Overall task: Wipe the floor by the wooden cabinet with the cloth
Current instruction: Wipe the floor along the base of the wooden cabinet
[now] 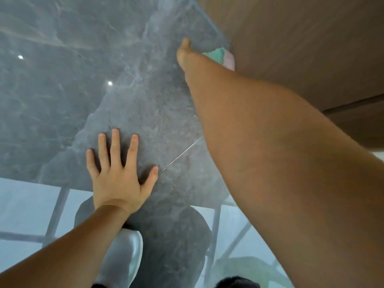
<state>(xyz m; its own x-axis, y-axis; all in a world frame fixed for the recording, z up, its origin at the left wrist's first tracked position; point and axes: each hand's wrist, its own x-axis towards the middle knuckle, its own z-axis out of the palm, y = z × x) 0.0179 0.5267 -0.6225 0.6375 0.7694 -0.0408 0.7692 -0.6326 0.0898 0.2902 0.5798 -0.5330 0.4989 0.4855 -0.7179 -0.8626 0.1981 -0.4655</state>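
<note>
My right hand (185, 53) reaches far forward and is shut on a green and pink cloth (221, 56), pressing it onto the glossy grey marble floor (83, 59) right at the foot of the wooden cabinet (301, 44). Only the thumb side of that hand shows; my forearm hides the fingers. My left hand (118, 171) lies flat on the floor with fingers spread, holding nothing, well short of the cloth.
The cabinet fills the upper right, its base edge running diagonally along the floor. A thin tile joint (180, 154) runs between my arms. A white shoe (124, 256) sits at the bottom centre. The shiny floor mirrors a window frame and ceiling lights.
</note>
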